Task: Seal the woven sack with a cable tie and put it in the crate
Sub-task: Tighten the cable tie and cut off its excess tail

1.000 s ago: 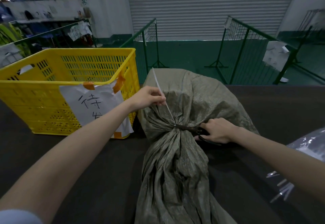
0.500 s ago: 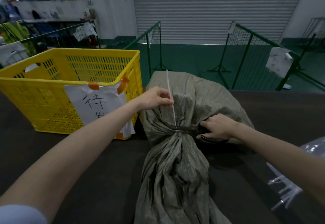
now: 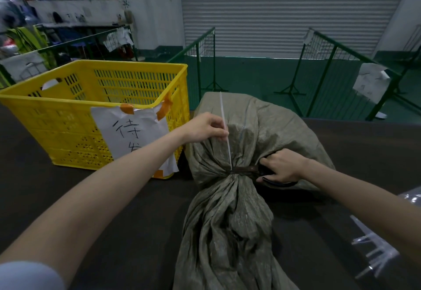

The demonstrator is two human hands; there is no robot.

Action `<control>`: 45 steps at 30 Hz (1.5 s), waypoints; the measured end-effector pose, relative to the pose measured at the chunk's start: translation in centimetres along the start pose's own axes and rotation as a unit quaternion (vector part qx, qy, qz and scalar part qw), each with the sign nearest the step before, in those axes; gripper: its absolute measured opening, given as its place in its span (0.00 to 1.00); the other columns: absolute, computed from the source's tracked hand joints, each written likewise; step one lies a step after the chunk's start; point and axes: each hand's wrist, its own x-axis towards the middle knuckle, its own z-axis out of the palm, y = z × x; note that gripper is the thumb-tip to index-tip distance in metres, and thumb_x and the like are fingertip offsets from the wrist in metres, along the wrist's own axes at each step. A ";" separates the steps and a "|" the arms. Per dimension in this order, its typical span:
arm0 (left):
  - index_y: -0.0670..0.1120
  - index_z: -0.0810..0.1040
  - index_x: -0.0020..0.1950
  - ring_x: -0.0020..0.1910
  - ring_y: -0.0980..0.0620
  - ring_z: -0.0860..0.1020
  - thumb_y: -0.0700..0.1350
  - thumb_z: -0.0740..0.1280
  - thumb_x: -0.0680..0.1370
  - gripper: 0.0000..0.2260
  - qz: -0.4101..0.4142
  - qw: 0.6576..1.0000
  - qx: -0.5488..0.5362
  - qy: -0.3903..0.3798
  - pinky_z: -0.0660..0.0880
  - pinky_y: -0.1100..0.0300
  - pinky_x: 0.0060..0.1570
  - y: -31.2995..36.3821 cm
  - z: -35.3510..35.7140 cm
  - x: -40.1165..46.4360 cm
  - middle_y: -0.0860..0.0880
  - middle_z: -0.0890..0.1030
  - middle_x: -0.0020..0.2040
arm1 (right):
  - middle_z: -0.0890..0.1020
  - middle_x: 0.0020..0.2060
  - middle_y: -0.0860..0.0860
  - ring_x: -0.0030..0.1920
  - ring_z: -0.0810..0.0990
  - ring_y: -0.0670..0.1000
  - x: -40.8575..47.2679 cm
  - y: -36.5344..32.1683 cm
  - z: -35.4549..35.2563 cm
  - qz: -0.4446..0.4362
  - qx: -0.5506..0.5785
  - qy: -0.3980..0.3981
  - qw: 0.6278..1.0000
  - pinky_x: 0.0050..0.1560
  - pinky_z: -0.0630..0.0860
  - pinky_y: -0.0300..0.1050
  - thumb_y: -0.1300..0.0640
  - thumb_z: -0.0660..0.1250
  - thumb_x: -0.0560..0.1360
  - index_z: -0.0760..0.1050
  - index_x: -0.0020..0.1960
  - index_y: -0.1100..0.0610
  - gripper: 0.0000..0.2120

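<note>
A grey-green woven sack (image 3: 268,135) lies on the dark table (image 3: 114,210), its neck gathered at the middle. A white cable tie (image 3: 225,130) circles the neck and its long tail stands up. My left hand (image 3: 205,129) pinches that tail partway up. My right hand (image 3: 282,166) holds dark scissors (image 3: 248,169), whose blades lie at the tied neck by the foot of the tail. The yellow slatted crate (image 3: 68,125) stands to the left of the sack, with a taped paper label on its front.
A clear plastic bag of white cable ties (image 3: 378,251) lies at the right table edge. Green wire fence panels (image 3: 330,66) stand beyond the table's far edge, before a shut roller door. Shelves and clutter fill the far left.
The tie's tail has swung from leaning left to nearly upright, my left hand still pinching it. The right hand stays with the scissors at the neck. The view shifted slightly.
</note>
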 end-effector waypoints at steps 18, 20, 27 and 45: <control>0.36 0.80 0.47 0.44 0.49 0.82 0.40 0.68 0.77 0.07 -0.004 1.000 0.007 0.010 0.78 0.62 0.48 0.2 0.0 -0.1 0.40 0.85 0.45 | 0.81 0.52 0.57 0.53 0.79 0.59 -0.6 -1.1 -0.5 0.062 0.078 -0.084 0.992 0.52 0.75 0.49 0.27 0.49 0.71 0.74 0.54 0.55 0.35; 0.36 0.81 0.47 0.43 0.50 0.82 0.40 0.68 0.77 0.07 -0.004 1.000 0.007 0.015 0.78 0.62 0.48 0.3 0.1 -0.1 0.41 0.85 0.45 | 0.81 0.53 0.57 0.53 0.79 0.59 -0.9 -1.4 -0.3 0.067 0.062 -0.088 0.992 0.53 0.74 0.50 0.29 0.49 0.72 0.74 0.55 0.56 0.33; 0.38 0.80 0.47 0.37 0.60 0.81 0.40 0.68 0.77 0.05 -0.008 1.000 -0.012 0.014 0.75 0.70 0.41 0.7 0.7 -0.2 0.47 0.84 0.41 | 0.80 0.51 0.61 0.53 0.78 0.62 -2.1 -3.4 -0.3 0.114 0.067 -0.105 0.986 0.50 0.72 0.51 0.39 0.53 0.78 0.73 0.56 0.59 0.25; 0.44 0.76 0.42 0.37 0.53 0.76 0.41 0.62 0.80 0.08 -0.056 0.980 -0.138 0.133 0.74 0.62 0.42 1.0 1.2 -1.2 0.48 0.81 0.38 | 0.83 0.49 0.57 0.52 0.81 0.60 -4.9 -4.4 1.2 0.185 0.062 -0.037 0.980 0.48 0.74 0.50 0.34 0.51 0.76 0.73 0.55 0.55 0.27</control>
